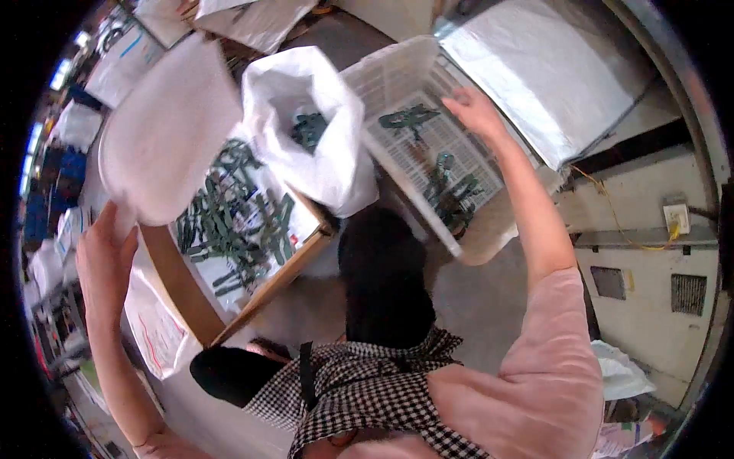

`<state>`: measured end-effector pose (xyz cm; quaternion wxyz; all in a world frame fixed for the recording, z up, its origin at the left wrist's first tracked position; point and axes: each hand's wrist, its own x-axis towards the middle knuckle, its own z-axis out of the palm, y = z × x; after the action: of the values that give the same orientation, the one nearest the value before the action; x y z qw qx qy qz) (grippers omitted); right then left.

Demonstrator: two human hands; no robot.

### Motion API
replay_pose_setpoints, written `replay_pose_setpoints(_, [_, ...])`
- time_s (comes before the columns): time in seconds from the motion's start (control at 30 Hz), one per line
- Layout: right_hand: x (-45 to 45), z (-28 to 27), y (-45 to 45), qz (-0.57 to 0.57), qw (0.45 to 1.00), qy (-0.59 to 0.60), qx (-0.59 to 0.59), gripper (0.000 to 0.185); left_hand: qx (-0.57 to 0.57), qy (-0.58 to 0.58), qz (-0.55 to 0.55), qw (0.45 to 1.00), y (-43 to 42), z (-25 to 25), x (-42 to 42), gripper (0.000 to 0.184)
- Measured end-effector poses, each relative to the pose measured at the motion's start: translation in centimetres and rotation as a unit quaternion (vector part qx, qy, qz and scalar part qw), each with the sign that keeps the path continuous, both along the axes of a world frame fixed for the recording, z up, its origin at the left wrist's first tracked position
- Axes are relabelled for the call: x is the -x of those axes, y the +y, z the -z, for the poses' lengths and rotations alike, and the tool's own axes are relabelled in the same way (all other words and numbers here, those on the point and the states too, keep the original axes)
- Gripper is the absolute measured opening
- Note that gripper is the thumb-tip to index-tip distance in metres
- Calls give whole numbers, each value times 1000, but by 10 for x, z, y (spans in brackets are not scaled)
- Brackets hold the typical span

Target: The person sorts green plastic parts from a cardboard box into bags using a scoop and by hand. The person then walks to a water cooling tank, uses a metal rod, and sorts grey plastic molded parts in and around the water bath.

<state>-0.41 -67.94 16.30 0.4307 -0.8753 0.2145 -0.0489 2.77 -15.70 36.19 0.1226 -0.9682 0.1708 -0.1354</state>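
My left hand [107,256] is closed on the lower end of a pale, rounded, scoop-like plastic panel [172,130], which is tilted up over a cardboard box [177,287]. Many dark green, narrow parts [229,218] lie loose in the box. My right hand [475,113] is over the far right side of a white plastic basket [482,245], its fingers loosely bent and apart, with nothing visible in them. More green pieces [451,195] lie in the basket in separate clumps. An open white woven sack [336,145] between box and basket has green pieces inside.
A silvery-white wrapped surface [547,73] lies beyond the basket on the right. A yellow cable [600,199] runs along the pale cabinet [642,306]. White bags and blue bins [73,164] stand at the left. My black-clad knee [382,268] is close to the sack.
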Motion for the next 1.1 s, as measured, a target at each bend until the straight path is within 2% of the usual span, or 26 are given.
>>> replay_pose_setpoints(0.07, [26, 50, -47, 25, 995, 65, 76, 54, 82, 90, 6, 993, -80, 3, -13, 44])
replay_pose_setpoints(0.1, [37, 74, -62, 18, 987, 105, 124, 54, 55, 69, 83, 993, -118, 16, -19, 41])
replay_pose_setpoints(0.13, [44, 101, -73, 5, 986, 141, 93, 56, 27, 48, 157, 986, -159, 35, -26, 38])
replay_pose_setpoints(0.2, [50, 151, -85, -24, 972, 223, 76, 58, -89, 83, 175, 977, -248, 63, -34, 28])
replay_pose_setpoints(0.27, [48, 210, -94, -66, 940, 319, 100, 63, -133, 92, 217, 963, -316, 130, -72, 23])
replay_pose_setpoints(0.3, [45, 245, -99, -90, 920, 365, 111, 67, -104, 74, 238, 963, -348, 160, -86, 17])
replay_pose_setpoints(0.33, [47, 294, -107, -89, 920, 367, 104, 67, -159, 75, 270, 947, -378, 182, -97, 13])
replay_pose_setpoints(0.37, [54, 347, -119, -69, 920, 372, 102, 65, -159, 103, 258, 947, -401, 212, -115, 11])
replay_pose_setpoints(0.43, [60, 270, -106, -79, 912, 381, 126, 54, -163, 100, 277, 942, -434, 271, -144, 12])
replay_pose_setpoints(0.47, [64, 291, -118, -78, 910, 388, 120, 54, -166, 91, 294, 937, -447, 293, -153, 13])
replay_pose_setpoints(0.53, [78, 336, -144, -111, 858, 497, 73, 51, -175, 136, 290, 931, -466, 322, -157, 14])
replay_pose_setpoints(0.57, [88, 353, -150, -114, 848, 507, 110, 56, -184, 172, 284, 925, -474, 337, -155, 15])
replay_pose_setpoints(0.67, [106, 388, -146, -96, 852, 506, 97, 61, -177, 197, 315, 912, -485, 369, -140, 13])
replay_pose_setpoints(0.73, [110, 401, -140, -113, 845, 515, 88, 66, -171, 212, 330, 904, -484, 356, -124, 13])
replay_pose_setpoints(0.8, [107, 382, -130, -10, 877, 480, -11, 67, -166, 222, 343, 897, -478, 330, -118, 13])
replay_pose_setpoints(0.87, [99, 349, -119, 113, 874, 452, -139, 68, -188, 242, 375, 875, -464, 306, -125, 14])
replay_pose_setpoints(1.0, [99, 363, -137, 26, 900, 435, -12, 68, -188, 298, 378, 856, -444, 279, -136, 26])
replay_pose_setpoints(1.07, [96, 361, -139, 5, 885, 465, 5, 66, -168, 269, 323, 892, -440, 274, -133, 20])
replay_pose_setpoints(1.1, [92, 359, -139, -2, 880, 474, 10, 66, -169, 265, 324, 892, -442, 274, -135, 20])
